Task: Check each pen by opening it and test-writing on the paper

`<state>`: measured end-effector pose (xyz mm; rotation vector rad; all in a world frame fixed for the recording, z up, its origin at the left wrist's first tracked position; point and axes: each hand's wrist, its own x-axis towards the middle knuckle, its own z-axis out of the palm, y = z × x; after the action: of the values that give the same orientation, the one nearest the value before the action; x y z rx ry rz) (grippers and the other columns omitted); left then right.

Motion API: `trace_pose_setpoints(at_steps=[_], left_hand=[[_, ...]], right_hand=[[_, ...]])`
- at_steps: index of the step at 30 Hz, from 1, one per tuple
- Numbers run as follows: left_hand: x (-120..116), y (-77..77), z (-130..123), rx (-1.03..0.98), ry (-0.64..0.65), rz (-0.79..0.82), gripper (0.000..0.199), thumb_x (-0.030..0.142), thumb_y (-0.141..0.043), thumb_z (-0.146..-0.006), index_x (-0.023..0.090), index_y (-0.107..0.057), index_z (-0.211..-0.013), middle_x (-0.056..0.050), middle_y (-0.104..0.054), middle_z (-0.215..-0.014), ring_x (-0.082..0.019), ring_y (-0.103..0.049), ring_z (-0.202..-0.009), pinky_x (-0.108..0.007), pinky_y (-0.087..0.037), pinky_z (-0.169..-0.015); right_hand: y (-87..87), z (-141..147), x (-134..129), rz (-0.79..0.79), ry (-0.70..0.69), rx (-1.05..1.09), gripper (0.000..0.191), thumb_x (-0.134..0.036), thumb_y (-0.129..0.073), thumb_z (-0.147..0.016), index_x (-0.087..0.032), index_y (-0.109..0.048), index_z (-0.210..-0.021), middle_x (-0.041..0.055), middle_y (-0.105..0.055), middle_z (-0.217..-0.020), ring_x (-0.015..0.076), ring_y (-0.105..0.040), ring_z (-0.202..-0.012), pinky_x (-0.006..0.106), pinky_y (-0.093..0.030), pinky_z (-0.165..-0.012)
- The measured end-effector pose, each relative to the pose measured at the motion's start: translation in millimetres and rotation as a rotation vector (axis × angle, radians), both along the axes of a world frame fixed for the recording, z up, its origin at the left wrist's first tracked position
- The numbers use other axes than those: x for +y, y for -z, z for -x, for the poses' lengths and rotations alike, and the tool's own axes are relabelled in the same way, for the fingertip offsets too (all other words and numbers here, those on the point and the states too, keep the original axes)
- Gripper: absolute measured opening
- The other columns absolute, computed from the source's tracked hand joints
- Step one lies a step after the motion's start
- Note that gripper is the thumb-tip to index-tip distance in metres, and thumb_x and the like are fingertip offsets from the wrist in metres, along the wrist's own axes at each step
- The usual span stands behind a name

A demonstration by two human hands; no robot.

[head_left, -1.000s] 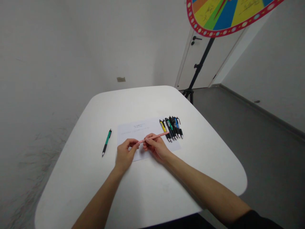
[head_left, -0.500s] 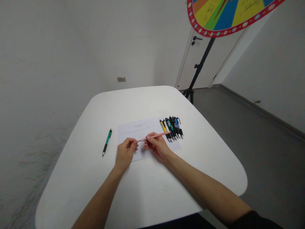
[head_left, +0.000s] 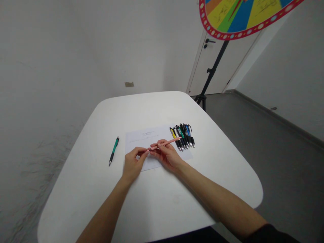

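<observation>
My right hand is closed around a slim pink pen, whose back end points up and to the right. My left hand pinches at the pen's front end. The fingertips of both hands meet there and partly cover it, so the small part between the left fingers cannot be made out. Under the hands lies a white sheet of paper with a few printed lines. Off to the left, a green and black pen rests alone.
Several pens with black grips lie side by side at the paper's right edge. The white table has rounded corners. Behind it stand a colourful wheel on a black tripod and a white door.
My left fingers have come closer to the right hand. The thin dark piece that showed between the left fingers and the pink barrel is now mostly covered.
</observation>
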<state>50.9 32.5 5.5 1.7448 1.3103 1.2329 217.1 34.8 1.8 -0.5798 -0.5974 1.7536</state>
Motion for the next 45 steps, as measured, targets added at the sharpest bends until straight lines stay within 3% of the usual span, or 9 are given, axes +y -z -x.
trace_pose_setpoints(at_steps=[10,17,21,29,34,41,45], left_hand=[[4.1,5.2,8.2,0.057,-0.089,0.009,0.015,0.034,-0.063,-0.082,0.019,-0.066,-0.081,-0.002,-0.070,-0.076,-0.016,-0.066,-0.071,-0.027,-0.051,-0.067],[11.4,13.8,19.5,0.468,-0.110,-0.131,0.014,0.020,-0.052,-0.084,0.019,-0.065,-0.083,-0.005,-0.068,-0.080,-0.019,-0.062,-0.073,-0.032,-0.050,-0.072],[13.9,19.1,22.1,0.589,-0.091,-0.181,0.019,0.018,-0.048,-0.088,0.018,-0.067,-0.085,-0.008,-0.069,-0.085,-0.022,-0.063,-0.081,-0.036,-0.050,-0.079],[12.0,19.0,19.9,0.577,-0.147,-0.227,0.025,0.015,-0.053,-0.086,0.015,-0.065,-0.107,-0.007,-0.069,-0.086,-0.022,-0.064,-0.081,-0.037,-0.052,-0.079],[6.6,8.3,16.5,0.533,-0.190,-0.334,0.016,0.015,-0.054,-0.086,0.016,-0.064,-0.099,-0.005,-0.066,-0.082,-0.019,-0.061,-0.077,-0.033,-0.050,-0.074],[0.5,-2.2,9.9,0.505,-0.004,-0.480,0.006,0.018,-0.058,-0.088,0.018,-0.063,-0.090,-0.004,-0.067,-0.080,-0.019,-0.060,-0.078,-0.031,-0.049,-0.071],[-1.3,-3.9,7.2,0.468,0.023,-0.501,0.009,0.014,-0.056,-0.088,0.018,-0.064,-0.090,-0.004,-0.068,-0.082,-0.019,-0.059,-0.080,-0.032,-0.049,-0.073]], right_hand=[[1.3,-2.8,3.6,0.024,0.089,-0.007,0.029,-0.035,-0.086,-0.069,-0.018,-0.065,-0.080,0.0025,-0.073,-0.086,0.0136,-0.071,-0.084,0.025,-0.059,-0.077],[1.4,-3.5,4.0,0.058,0.101,-0.019,0.029,-0.035,-0.087,-0.067,-0.019,-0.066,-0.080,0.0011,-0.073,-0.085,0.0139,-0.071,-0.085,0.025,-0.060,-0.076],[4.3,-3.3,4.2,0.046,0.097,-0.019,0.029,-0.035,-0.086,-0.068,-0.019,-0.065,-0.081,0.0011,-0.073,-0.085,0.0142,-0.071,-0.086,0.025,-0.059,-0.077],[6.1,-3.4,4.7,0.030,0.078,-0.016,0.024,-0.034,-0.083,-0.073,-0.019,-0.065,-0.080,0.0007,-0.073,-0.085,0.0136,-0.071,-0.086,0.025,-0.059,-0.078],[7.3,-2.9,3.7,0.035,0.062,-0.011,0.024,-0.033,-0.083,-0.073,-0.019,-0.065,-0.081,0.0011,-0.073,-0.086,0.0138,-0.071,-0.087,0.025,-0.059,-0.079],[6.9,-2.3,2.6,0.022,0.006,-0.004,0.024,-0.031,-0.083,-0.073,-0.017,-0.067,-0.084,0.0021,-0.073,-0.088,0.0129,-0.071,-0.087,0.024,-0.059,-0.082],[7.4,-2.1,2.4,0.016,-0.015,-0.001,0.022,-0.030,-0.082,-0.074,-0.018,-0.066,-0.085,0.0014,-0.073,-0.089,0.0116,-0.070,-0.086,0.024,-0.059,-0.082]])
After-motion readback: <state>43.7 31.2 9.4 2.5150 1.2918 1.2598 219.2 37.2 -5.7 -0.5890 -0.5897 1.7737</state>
